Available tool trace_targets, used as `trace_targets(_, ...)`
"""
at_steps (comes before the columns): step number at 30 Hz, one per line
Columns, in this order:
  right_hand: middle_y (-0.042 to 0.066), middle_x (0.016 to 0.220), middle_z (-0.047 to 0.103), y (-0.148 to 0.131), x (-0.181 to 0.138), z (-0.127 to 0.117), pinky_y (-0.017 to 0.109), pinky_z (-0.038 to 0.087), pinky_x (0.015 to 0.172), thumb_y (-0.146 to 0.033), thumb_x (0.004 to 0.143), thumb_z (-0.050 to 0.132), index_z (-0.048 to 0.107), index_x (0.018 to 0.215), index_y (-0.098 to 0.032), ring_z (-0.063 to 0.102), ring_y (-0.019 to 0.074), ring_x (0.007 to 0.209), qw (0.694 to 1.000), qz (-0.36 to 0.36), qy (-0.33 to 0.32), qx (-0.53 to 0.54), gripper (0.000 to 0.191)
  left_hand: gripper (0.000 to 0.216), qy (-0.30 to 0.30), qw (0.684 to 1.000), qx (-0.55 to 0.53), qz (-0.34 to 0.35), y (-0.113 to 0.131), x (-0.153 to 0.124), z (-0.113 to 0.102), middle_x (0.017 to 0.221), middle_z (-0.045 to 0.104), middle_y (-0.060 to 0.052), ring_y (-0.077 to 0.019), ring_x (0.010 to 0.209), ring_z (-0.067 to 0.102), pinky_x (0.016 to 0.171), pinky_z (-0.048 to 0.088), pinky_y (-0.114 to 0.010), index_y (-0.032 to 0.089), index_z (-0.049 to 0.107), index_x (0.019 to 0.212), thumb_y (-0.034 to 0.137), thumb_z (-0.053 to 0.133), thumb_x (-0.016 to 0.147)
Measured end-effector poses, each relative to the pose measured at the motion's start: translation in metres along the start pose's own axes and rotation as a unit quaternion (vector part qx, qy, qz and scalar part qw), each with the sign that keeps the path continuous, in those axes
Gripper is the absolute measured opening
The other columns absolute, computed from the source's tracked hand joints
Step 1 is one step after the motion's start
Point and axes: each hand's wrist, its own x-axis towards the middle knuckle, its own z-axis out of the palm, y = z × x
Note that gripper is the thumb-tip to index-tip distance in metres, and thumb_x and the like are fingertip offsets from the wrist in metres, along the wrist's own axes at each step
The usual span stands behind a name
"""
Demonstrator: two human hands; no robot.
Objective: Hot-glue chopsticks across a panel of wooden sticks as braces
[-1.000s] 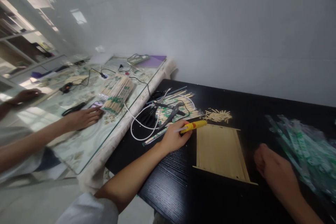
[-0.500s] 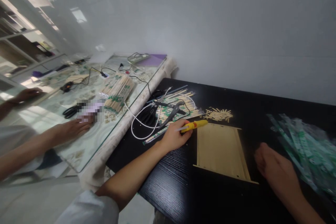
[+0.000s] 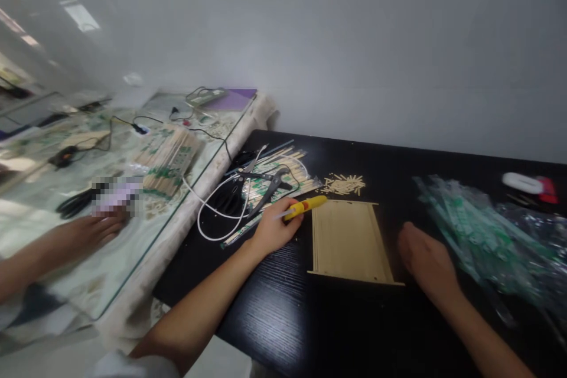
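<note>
My left hand (image 3: 275,227) is closed around a yellow hot glue gun (image 3: 309,205), with a clear stick poking out of its back end. The tip reaches the top left corner of a flat tan panel (image 3: 348,242) made of thin wooden sticks, lying on the black table. Two thin strips edge the panel at its top and bottom. To the right of the panel, my right hand (image 3: 425,257) rests with curled fingers; whatever they may hold is hidden. A pile of short cut sticks (image 3: 343,184) lies just beyond the panel.
Pliers (image 3: 270,183), a white cable (image 3: 199,224) and packaged chopsticks (image 3: 257,189) lie left. Green-printed clear wrappers (image 3: 482,230) and a white-and-red object (image 3: 529,185) are at right. On the glass-topped table (image 3: 146,248), a co-worker's hand (image 3: 97,230) is near a chopstick bundle (image 3: 170,159).
The view has swung right, so everything sits further left and the white-and-red object has appeared. Both hands keep nearly the same places beside the panel.
</note>
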Motion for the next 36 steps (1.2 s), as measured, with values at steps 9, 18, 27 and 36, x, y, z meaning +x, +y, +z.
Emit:
trace_targets(9,-0.007,0.054,0.03,-0.006,-0.003,0.002,0.027,0.025,0.037,-0.087,0.082,0.061,0.037,0.058,-0.028,0.028,0.0117,0.045,1.0,0.006,-0.007,0.02,0.068,0.013,-0.002,1.0,0.008,-0.001,0.001,0.002,0.0,0.088,0.073,-0.002,-0.017,0.076,0.067,0.073,0.051,-0.029,0.022,0.068,0.101,0.027,0.065,0.09)
trace_targets(18,-0.006,0.053,0.031,-0.018,-0.007,0.005,0.027,0.025,0.038,-0.094,0.072,0.064,0.039,0.056,-0.027,0.029,0.0111,0.046,1.0,0.021,0.004,0.011,0.073,0.013,-0.007,1.0,0.009,0.001,-0.001,0.001,0.001,0.086,0.073,-0.002,-0.0163,0.073,0.066,0.07,0.052,-0.028,0.021,0.069,0.101,0.025,0.065,0.089)
trace_targets(27,-0.006,0.053,0.032,-0.02,-0.007,0.005,0.027,0.025,0.04,-0.097,0.064,0.066,0.038,0.056,-0.026,0.03,0.0111,0.046,0.999,0.043,0.01,0.015,0.077,0.014,-0.017,1.0,0.011,-0.002,0.0,0.001,-0.001,0.089,0.075,-0.003,-0.0176,0.078,0.069,0.074,0.054,-0.029,0.021,0.069,0.102,0.023,0.067,0.088)
trace_targets(36,-0.005,0.052,0.033,-0.029,-0.01,0.008,0.026,0.027,0.04,-0.098,0.063,0.066,0.038,0.055,-0.026,0.031,0.011,0.047,0.998,0.052,0.021,0.002,0.078,0.014,-0.019,1.0,0.01,-0.004,0.002,0.001,-0.001,0.089,0.074,-0.003,-0.0178,0.079,0.069,0.073,0.053,-0.028,0.021,0.069,0.102,0.025,0.066,0.089)
